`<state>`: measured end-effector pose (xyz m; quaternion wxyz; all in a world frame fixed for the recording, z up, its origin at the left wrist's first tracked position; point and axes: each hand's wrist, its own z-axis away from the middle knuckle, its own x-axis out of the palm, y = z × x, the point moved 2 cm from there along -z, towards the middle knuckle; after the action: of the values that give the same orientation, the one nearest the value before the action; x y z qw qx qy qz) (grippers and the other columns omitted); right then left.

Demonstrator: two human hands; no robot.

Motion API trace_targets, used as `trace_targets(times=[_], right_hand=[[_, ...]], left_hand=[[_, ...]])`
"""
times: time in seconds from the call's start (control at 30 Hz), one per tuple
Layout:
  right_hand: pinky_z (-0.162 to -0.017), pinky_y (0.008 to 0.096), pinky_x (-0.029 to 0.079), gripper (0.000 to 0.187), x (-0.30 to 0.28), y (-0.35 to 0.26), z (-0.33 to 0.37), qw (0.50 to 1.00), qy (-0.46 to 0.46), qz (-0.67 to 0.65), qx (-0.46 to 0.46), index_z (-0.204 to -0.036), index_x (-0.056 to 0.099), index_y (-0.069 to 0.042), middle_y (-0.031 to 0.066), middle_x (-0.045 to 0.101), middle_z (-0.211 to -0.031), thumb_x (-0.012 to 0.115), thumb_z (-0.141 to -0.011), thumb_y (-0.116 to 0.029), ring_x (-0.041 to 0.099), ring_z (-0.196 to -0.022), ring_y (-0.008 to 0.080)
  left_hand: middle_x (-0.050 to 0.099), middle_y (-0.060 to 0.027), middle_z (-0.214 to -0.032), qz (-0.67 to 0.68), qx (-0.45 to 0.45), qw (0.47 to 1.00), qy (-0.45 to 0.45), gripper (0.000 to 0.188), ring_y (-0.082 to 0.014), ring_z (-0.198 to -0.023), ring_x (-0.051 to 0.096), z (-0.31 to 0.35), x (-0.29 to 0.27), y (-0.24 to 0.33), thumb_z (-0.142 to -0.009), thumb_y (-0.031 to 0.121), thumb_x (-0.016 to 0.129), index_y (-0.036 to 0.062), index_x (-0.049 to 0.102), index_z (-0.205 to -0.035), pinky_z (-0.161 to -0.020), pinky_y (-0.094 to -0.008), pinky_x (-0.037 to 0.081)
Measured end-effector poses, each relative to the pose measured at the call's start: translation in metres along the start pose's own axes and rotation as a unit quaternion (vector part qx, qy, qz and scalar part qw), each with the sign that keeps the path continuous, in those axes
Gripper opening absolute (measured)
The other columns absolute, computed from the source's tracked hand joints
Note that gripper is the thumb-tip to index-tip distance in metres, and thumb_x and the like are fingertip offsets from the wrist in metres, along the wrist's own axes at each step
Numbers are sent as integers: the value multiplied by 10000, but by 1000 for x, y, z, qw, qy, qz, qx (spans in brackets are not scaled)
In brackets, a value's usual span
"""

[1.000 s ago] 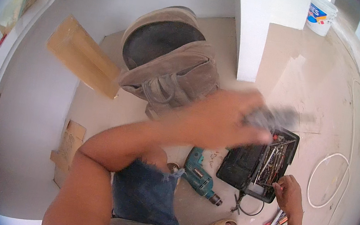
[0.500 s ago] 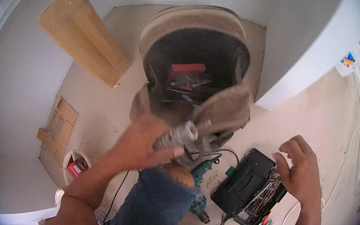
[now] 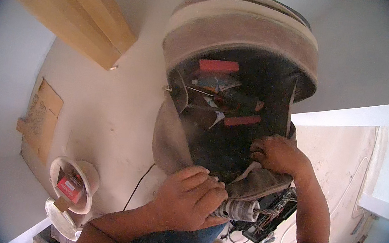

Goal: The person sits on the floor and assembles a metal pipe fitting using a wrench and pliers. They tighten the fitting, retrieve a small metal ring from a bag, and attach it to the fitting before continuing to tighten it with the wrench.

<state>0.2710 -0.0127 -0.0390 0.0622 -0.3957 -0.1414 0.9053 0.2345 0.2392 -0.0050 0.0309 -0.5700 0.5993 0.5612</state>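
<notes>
- Two hands are at the brown bag (image 3: 244, 29), which sits open-mouthed on the floor (image 3: 117, 105) in front of you
- Your left hand (image 3: 191, 195) is at the near edge of the mouth, fingers curled closed, a grey ridged cylinder (image 3: 241, 210) sticking out between them and the thumb; it looks hard and dense, so grip round its ribbed body, where the ridges should resist slipping
- Your right hand (image 3: 276, 155) is at the mouth's right side, fingers bent inward; their tips are hidden, so I cannot tell whether they pinch the cloth
- The near flap looks soft and floppy, the rounded far rim stiffer; take a gathered fold of edge rather than a fingertip pinch
- Red blocks (image 3: 218, 65) lie inside, so expect some weight low down that could slide if you tilt it
</notes>
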Motion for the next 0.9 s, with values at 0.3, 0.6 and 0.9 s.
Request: trace_targets(times=[0.3, 0.6, 0.9], right_hand=[[-937, 488, 543, 267, 55, 26, 10, 995, -17, 70, -76, -1149, 720, -49, 233, 689, -1169, 558, -951, -126, 680, -1057, 410], [-1002, 534, 498, 403, -5, 32, -125, 928, 93, 279, -229, -1257, 657, -43, 188, 726, -1139, 593, -921, -257, 660, -1129, 405], [-986, 537, 503, 529, 43, 45, -168, 961, -4, 231, -150, -1338, 579, -9, 229, 709, -1147, 631, -857, -223, 648, -1132, 434]], left_hand=[[703, -118, -894, 33, 17, 999, 4, 465, -258, -869, 691, -5, 3, -6, -775, 439, 781, 54, 637, -993, -911, -418, 537], [694, -106, -874, 46, 17, 999, 11, 483, -269, -829, 673, -4, -3, -16, -749, 453, 786, 63, 640, -993, -924, -425, 531], [700, -93, -853, 58, 22, 998, 9, 478, -263, -843, 685, -2, 2, -16, -735, 444, 789, 72, 647, -1000, -951, -434, 527]])
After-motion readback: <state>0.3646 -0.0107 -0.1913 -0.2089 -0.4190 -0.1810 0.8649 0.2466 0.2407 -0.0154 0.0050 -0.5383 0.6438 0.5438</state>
